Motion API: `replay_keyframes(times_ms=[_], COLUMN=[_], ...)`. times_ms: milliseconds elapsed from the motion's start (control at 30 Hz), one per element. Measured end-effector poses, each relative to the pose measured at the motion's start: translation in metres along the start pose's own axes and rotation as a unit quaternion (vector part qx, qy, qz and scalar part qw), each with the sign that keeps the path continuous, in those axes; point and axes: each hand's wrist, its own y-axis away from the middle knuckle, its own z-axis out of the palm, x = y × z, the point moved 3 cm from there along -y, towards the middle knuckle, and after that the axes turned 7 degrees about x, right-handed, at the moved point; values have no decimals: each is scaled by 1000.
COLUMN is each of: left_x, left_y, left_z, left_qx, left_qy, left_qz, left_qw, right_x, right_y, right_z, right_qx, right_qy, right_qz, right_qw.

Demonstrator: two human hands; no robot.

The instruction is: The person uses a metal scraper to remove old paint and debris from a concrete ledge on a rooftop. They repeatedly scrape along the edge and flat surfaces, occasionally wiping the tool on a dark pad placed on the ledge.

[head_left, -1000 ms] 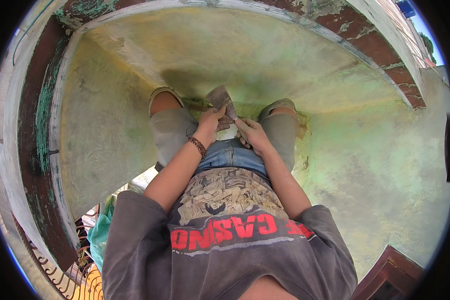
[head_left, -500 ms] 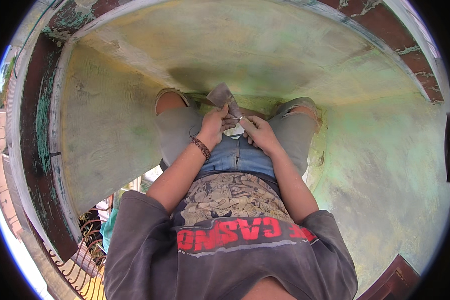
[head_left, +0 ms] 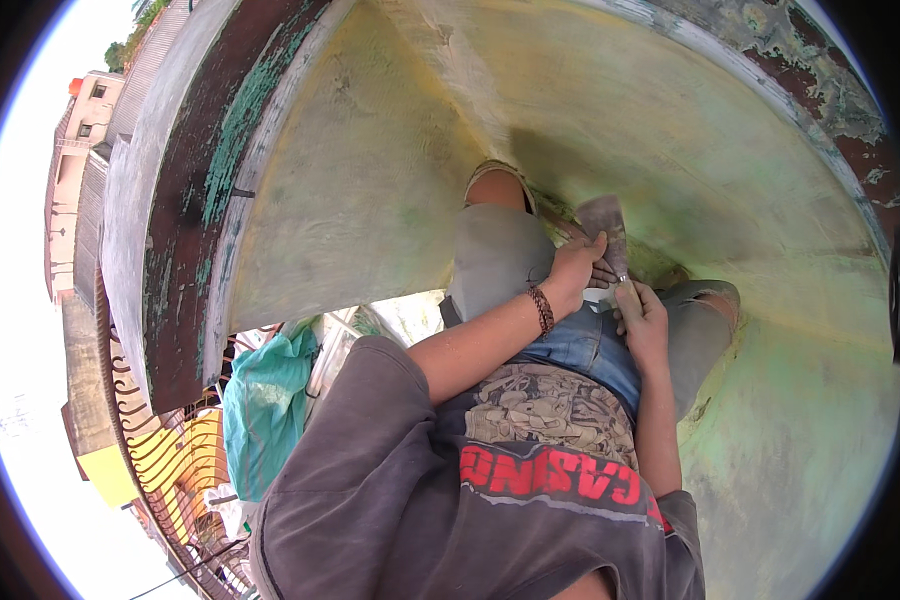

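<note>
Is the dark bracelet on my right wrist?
No, the dark bracelet circles the wrist behind the left hand, while none shows behind the right hand.

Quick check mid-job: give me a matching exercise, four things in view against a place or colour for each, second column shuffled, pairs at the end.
Column one
1. right hand
2. bag
3. left hand
4. bracelet

Column two
A. dark brown
B. by the blade of the scraper
C. teal
D. at the scraper's handle end

Pairs: 1-D, 2-C, 3-B, 4-A
</note>
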Motion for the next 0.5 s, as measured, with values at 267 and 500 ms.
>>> replay_keyframes(times_ms=[267,500], left_x=[1,1], left_y=[12,14], left_z=[8,8], left_qx=[10,25], left_qy=[31,61], left_qz=[-6,-14], left_qw=[999,998], right_x=[-11,-20], right_y=[12,20], right_z=[-1,0], right_qx=[9,-2], right_qy=[-12,0], right_qz=[21,6], right_qw=[1000,1000])
